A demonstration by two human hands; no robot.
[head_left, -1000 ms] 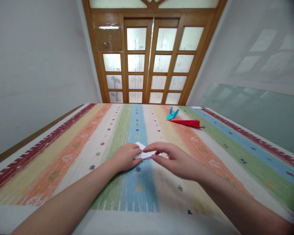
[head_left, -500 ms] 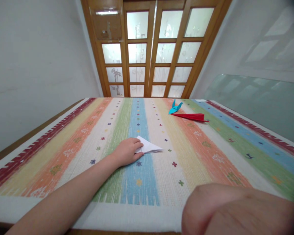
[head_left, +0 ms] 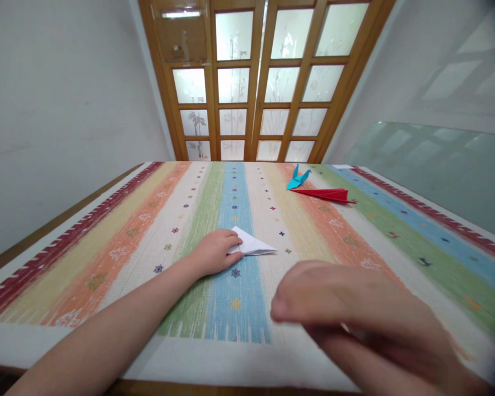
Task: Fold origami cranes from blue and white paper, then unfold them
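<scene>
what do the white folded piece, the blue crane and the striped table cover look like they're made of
White folded piece: thin matte paper, judging by its sharp creases and crisp point. Blue crane: coloured paper, probably origami stock, since it stands up in stiff flat facets. Striped table cover: woven fabric, likely cotton, showing a coarse matte thread grain in its stripes.

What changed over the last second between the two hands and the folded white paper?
The right hand let go of the folded white paper, drew back toward the camera, and now hovers nearer, above the striped tablecloth. The left hand stayed pressing the paper's left end. The blue paper crane and red paper plane stayed put.
</scene>
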